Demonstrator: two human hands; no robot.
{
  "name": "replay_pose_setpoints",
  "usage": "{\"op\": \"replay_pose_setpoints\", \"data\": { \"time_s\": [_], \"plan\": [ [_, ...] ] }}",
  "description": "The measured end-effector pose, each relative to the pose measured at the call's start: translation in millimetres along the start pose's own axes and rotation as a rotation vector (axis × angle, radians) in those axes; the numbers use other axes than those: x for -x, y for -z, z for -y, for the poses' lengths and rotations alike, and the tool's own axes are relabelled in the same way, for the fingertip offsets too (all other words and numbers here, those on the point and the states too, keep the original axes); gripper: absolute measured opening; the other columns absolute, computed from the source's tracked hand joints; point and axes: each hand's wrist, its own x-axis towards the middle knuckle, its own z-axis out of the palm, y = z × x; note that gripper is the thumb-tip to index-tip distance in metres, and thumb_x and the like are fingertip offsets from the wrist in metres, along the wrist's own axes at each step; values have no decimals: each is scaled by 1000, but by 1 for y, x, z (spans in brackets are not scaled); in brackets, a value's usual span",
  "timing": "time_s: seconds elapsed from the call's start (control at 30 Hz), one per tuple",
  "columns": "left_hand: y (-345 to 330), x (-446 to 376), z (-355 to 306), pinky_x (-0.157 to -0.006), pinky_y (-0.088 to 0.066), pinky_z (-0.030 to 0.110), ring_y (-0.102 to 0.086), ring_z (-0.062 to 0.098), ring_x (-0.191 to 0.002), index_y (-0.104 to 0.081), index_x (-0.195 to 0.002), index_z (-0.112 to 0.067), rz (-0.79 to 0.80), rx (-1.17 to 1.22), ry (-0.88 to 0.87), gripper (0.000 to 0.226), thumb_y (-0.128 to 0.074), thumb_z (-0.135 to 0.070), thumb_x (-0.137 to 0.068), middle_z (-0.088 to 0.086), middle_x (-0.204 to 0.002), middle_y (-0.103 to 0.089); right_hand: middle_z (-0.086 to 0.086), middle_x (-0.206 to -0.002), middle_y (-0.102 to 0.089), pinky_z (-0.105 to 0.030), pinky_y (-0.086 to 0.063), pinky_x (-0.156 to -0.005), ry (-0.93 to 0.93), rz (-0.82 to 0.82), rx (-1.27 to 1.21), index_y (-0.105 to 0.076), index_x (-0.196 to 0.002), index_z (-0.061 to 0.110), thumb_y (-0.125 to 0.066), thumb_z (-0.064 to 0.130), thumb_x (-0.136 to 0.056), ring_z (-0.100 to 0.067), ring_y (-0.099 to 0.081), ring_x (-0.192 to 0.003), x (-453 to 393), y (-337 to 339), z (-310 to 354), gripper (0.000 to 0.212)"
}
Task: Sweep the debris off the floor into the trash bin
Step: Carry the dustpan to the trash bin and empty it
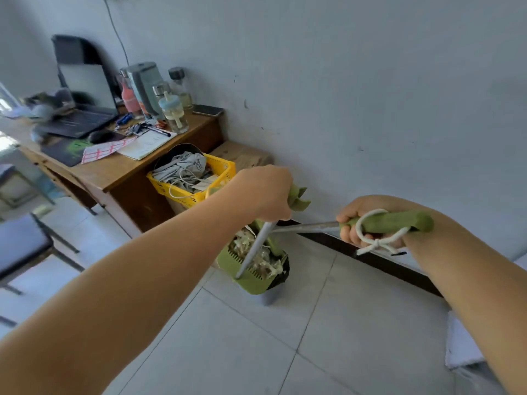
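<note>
My left hand (263,193) grips the top of a green dustpan handle (298,196); its metal shaft (255,252) runs down to the green dustpan (251,282). The pan is tipped over a small bin lined with a black bag (281,277), and pale debris (263,256) fills its mouth. My right hand (362,220) is closed on the green grip of the broom handle (399,222), which has a white cord tied around it. The broom's metal shaft (302,227) points left toward the dustpan. The broom head is hidden.
A wooden desk (119,169) with a laptop (85,109), bottles and papers stands at left. A yellow basket (196,178) of cloth sits beside it. A chair (22,246) is at far left. White wall with dark baseboard (370,258) runs behind; tiled floor (256,352) lies below.
</note>
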Motion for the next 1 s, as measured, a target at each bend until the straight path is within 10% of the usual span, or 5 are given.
{"op": "replay_pose_setpoints", "data": {
  "time_s": [0.53, 0.77, 0.87, 1.0],
  "plan": [
    [0, -49, -26, -62, -50, 32, -60, 19, -72, -57, -90, -15, 52, -30, 91, 25, -67, -38, -84, 1, -80, -62, -7, -31, -45, -11, -28, -20, -199, 245, -91, -43, -68, 6, -39, 22, -95, -12, -40, -16, -40, 99, 38, 31],
    [6, -52, -37, -66, -55, 35, -61, 19, -72, -57, -81, -18, 30, 15, 200, 25, -70, -39, -81, -2, -71, -57, -6, -42, -50, -20, -39, -23, -283, 440, -35, -57, -62, -7, -72, 8, -64, -14, -48, -23, -73, 143, 62, 21],
    [10, -54, -57, -67, -58, 36, -63, 19, -73, -59, -83, -20, 5, 51, 297, 25, -71, -41, -80, -2, -74, -61, -1, -55, -47, -21, -41, -27, -263, 523, -6, -62, -70, -8, -89, -8, -30, -12, -50, -29, -85, 171, 68, 48],
    [17, -60, -87, -65, -56, 35, -64, 19, -70, -56, -77, -20, -9, 47, 407, 26, -71, -41, -79, -2, -70, -59, 1, -56, -47, -23, -44, -29, -243, 643, 23, -54, -88, -1, -88, -9, -35, -11, -52, -32, -89, 201, 76, 64]
  ]
}}
